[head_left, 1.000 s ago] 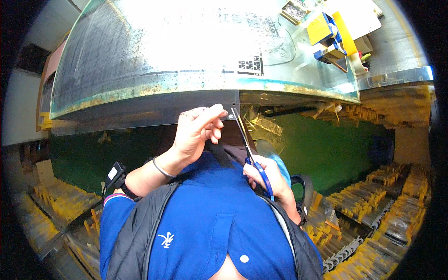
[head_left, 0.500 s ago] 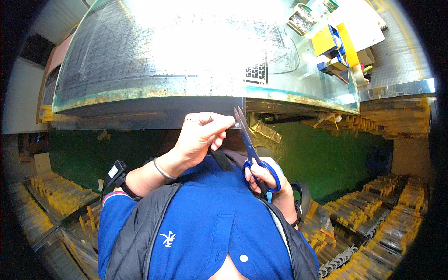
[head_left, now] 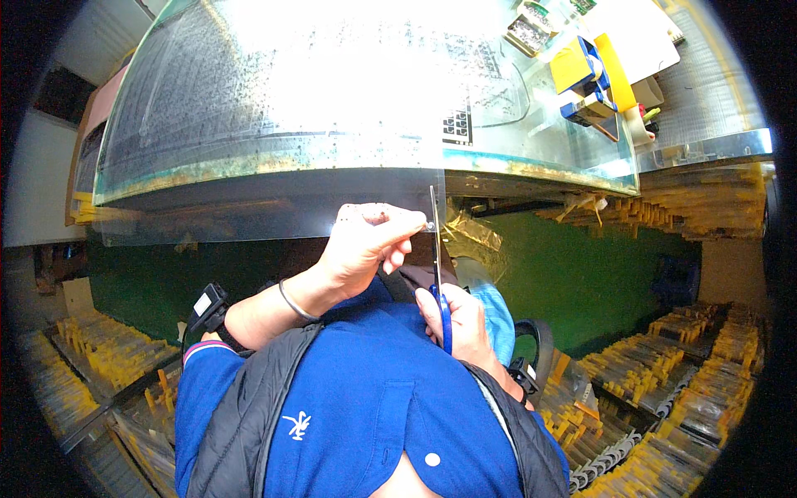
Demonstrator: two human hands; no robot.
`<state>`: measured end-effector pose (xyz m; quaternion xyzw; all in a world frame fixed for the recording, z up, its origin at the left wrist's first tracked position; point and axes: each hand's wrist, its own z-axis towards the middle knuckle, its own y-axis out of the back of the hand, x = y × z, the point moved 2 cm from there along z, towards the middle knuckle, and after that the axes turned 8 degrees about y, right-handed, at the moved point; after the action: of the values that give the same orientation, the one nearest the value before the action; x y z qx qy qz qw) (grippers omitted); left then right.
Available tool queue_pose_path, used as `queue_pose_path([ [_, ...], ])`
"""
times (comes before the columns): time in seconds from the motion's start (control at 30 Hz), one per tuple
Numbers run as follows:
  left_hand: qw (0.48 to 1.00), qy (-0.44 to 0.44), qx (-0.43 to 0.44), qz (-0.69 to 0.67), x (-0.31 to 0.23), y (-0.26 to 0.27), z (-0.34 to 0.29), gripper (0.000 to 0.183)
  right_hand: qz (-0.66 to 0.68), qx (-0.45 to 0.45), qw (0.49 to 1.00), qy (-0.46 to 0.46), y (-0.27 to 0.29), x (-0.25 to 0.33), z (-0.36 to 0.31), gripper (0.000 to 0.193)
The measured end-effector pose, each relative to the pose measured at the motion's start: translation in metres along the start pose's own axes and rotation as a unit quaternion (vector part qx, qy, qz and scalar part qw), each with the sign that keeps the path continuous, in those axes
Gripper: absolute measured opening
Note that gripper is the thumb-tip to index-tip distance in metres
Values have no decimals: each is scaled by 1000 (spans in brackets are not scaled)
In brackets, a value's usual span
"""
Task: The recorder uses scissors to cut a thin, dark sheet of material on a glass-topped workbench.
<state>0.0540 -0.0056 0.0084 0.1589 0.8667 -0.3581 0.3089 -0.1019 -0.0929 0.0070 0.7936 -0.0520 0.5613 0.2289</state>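
A large, thin, see-through film sheet (head_left: 249,217) lies over the lit glass table and hangs past its front edge. My left hand (head_left: 369,242) pinches the sheet near its lower right corner, thumb against the bent fingers. In my right hand (head_left: 462,319) is a pair of scissors (head_left: 437,257) with blue handles, its blades pointing away from me. They are seen nearly edge-on, along the sheet's right edge, close to my left fingertips. Whether the blades bite into the film I cannot tell.
The glass light table (head_left: 544,158) glows brightly ahead. A yellow and blue box (head_left: 577,70) and a tape roll box (head_left: 589,108) stand on it at the right. Racks of yellow-tabbed sheets (head_left: 652,361) fill the lower right, with more racks (head_left: 112,349) at lower left.
The scissors have turned from tilted with parted blades to nearly upright and edge-on. My right hand has shifted left. The film's corner and my left hand have moved slightly right.
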Motion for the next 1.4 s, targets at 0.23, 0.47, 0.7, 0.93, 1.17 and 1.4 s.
queue_pose_path([
  [0.23,1000,22,16,10,12,-11,-8,14,36,-51,998,-5,-6,2,9,24],
  [0.47,999,36,23,31,13,-13,-13,13,45,-32,997,-54,-2,14,6,24],
  [0.7,996,67,51,34,17,-22,-22,16,117,-36,992,-34,-1,2,8,20],
  [0.93,990,90,93,54,24,-26,-30,18,77,-63,992,76,1,-10,16,10],
  [1.17,987,114,99,46,24,-29,-34,18,47,-66,994,76,1,0,16,17],
  [1.4,985,130,105,46,25,-31,-40,16,33,-89,990,105,-5,-12,15,26],
])
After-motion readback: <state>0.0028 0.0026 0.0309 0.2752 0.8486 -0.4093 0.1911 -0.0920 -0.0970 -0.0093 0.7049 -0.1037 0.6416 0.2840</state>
